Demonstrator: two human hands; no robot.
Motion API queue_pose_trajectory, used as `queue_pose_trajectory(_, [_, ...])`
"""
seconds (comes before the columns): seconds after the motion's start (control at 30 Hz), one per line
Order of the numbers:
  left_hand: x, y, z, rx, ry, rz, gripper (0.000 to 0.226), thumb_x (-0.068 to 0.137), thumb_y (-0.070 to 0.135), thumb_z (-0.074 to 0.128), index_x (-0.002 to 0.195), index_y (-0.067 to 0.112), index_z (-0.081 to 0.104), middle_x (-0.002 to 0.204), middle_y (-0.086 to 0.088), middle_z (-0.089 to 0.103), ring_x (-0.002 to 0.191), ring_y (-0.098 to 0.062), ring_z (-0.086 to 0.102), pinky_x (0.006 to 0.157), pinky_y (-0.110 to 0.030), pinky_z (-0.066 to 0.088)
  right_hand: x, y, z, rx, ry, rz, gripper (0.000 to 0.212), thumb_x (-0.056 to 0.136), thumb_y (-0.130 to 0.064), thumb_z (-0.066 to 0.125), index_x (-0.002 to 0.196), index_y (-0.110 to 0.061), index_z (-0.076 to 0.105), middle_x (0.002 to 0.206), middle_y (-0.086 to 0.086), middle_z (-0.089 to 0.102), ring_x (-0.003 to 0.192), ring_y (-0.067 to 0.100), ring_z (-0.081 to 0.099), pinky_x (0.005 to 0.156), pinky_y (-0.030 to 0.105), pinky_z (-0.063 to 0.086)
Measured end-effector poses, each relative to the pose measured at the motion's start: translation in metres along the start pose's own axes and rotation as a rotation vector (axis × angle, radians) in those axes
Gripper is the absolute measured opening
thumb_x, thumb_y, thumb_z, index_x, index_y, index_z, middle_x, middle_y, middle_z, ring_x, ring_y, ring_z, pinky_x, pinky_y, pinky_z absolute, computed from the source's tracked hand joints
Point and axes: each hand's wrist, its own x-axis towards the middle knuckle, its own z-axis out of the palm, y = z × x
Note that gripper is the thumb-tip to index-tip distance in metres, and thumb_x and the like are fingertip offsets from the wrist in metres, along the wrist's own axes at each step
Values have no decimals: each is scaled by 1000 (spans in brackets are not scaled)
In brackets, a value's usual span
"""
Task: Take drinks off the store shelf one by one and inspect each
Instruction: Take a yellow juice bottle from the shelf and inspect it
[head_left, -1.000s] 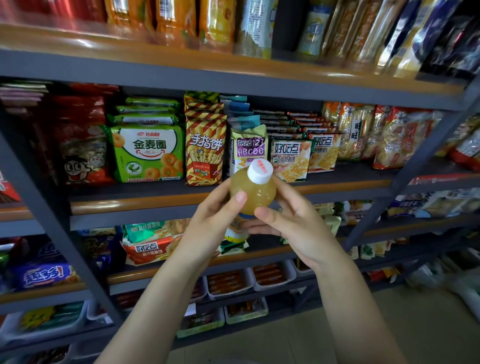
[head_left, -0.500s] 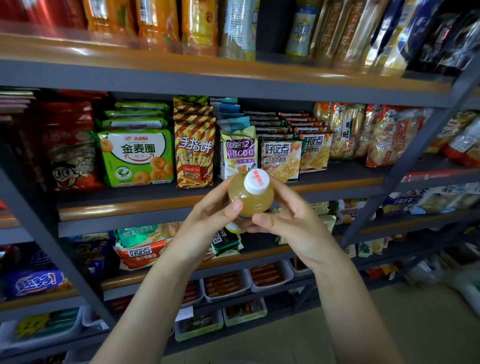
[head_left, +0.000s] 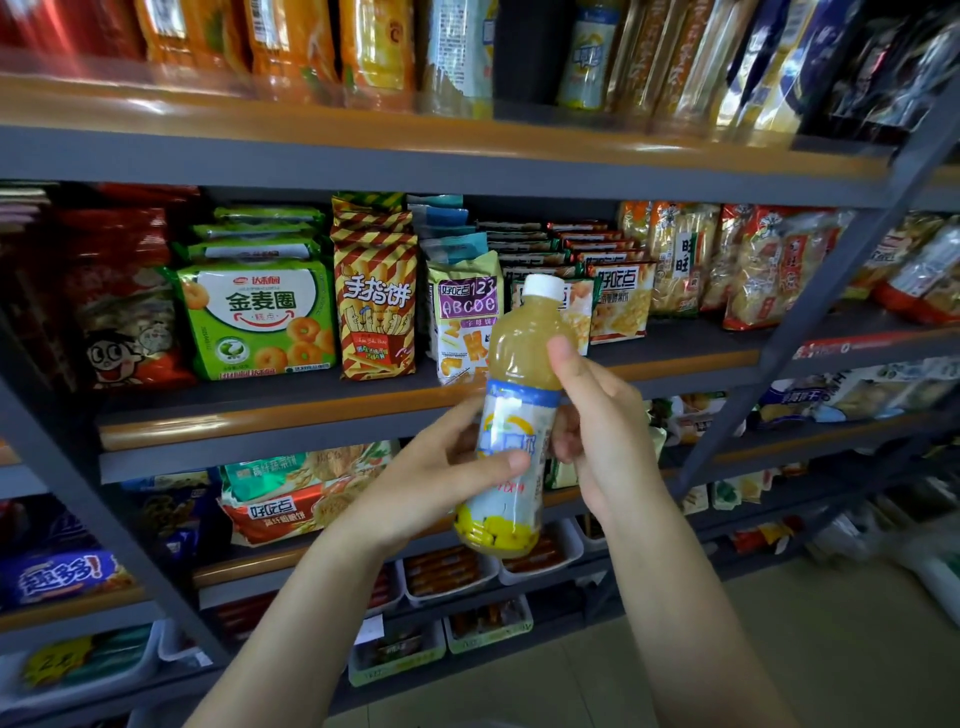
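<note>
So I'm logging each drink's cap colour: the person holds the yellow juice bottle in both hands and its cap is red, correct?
Not quite. The head view shows the cap is white, not red. The rest holds: the left hand and the right hand both hold the yellow juice bottle.

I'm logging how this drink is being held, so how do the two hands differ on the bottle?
The left hand grips the bottle low, thumb across the label; the right hand holds it higher, with a finger up on the clear yellow part. The left hand comes from the left side, the right hand from the right. Both hold the same bottle, roughly upright.
</note>
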Motion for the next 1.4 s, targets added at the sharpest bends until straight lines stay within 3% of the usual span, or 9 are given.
queue_pose_trajectory(0.07, [3, -1, 5, -60, 158, 4, 51, 81, 28, 82, 126, 24, 60, 106, -1, 77, 94, -15, 74, 75, -27, 58, 3, -1, 1, 31, 67, 39, 38, 76, -60, 66, 84, -25, 78, 63, 1, 55, 42, 12, 39, 41, 26, 28])
queue_pose_trajectory(0.17, [7, 1, 9, -116, 322, 22, 57, 76, 34, 78, 127, 24, 54, 94, -11, 78, 79, -27, 75, 65, -36, 60, 6, -1, 2, 38, 72, 37, 35, 93, -37, 68, 122, -18, 62, 70, 3, 60, 48, 14, 50, 47, 27, 41])
queue_pose_trajectory(0.3, [16, 4, 5, -258, 515, 14, 47, 78, 37, 77, 120, 26, 61, 100, -11, 76, 89, -34, 74, 76, -45, 59, 1, 4, 2, -181, -116, -53, 32, 93, -16, 71, 122, -27, 64, 115, -1, 69, 96, 8, 70, 79, 26, 55])
queue_pose_trajectory(0.43, [21, 10, -6, -304, 540, -6, 42, 83, 38, 78, 122, 31, 64, 117, -2, 72, 103, -23, 72, 92, -45, 58, -5, 8, 10, -220, -272, -66, 33, 95, -35, 67, 127, -39, 66, 126, -22, 65, 115, -3, 62, 95, 25, 51])
queue_pose_trajectory(0.6, [9, 18, -7, -253, 489, 61, 46, 83, 52, 61, 124, 31, 64, 120, 0, 72, 104, -17, 72, 73, -32, 61, 2, 9, 17, -168, -276, -77, 47, 86, -63, 62, 129, -45, 65, 140, -15, 61, 133, 10, 54, 113, 47, 42])
queue_pose_trajectory(0.9, [5, 28, -13, -75, 436, 149, 51, 89, 38, 62, 134, 15, 60, 86, -18, 76, 77, -34, 75, 68, -39, 62, 13, 1, 27, -132, -244, -72, 40, 91, -66, 50, 114, -43, 72, 116, -3, 74, 110, 19, 67, 104, 53, 48])
queue_pose_trajectory(1.03, [5, 30, -15, -65, 421, 175, 49, 88, 39, 62, 132, 17, 62, 86, -17, 77, 78, -32, 75, 71, -39, 62, 14, 0, 31, -148, -260, -99, 44, 93, -61, 51, 126, -35, 67, 120, -2, 72, 112, 26, 66, 104, 54, 49])
queue_pose_trajectory(1.23, [3, 27, -15, -130, 469, 157, 45, 84, 52, 58, 115, 19, 61, 101, -14, 75, 86, -31, 75, 69, -37, 62, 12, 2, 30, -9, -280, -60, 31, 94, -36, 54, 119, -26, 69, 118, 0, 73, 111, 18, 68, 92, 35, 53])
queue_pose_trajectory(1.4, [6, 14, -15, -166, 523, 57, 32, 85, 62, 63, 100, 34, 63, 107, -1, 72, 94, -19, 70, 76, -40, 57, 9, 9, 30, -39, -213, -22, 27, 87, -41, 59, 89, -15, 69, 105, 14, 72, 99, 23, 68, 92, 52, 53])
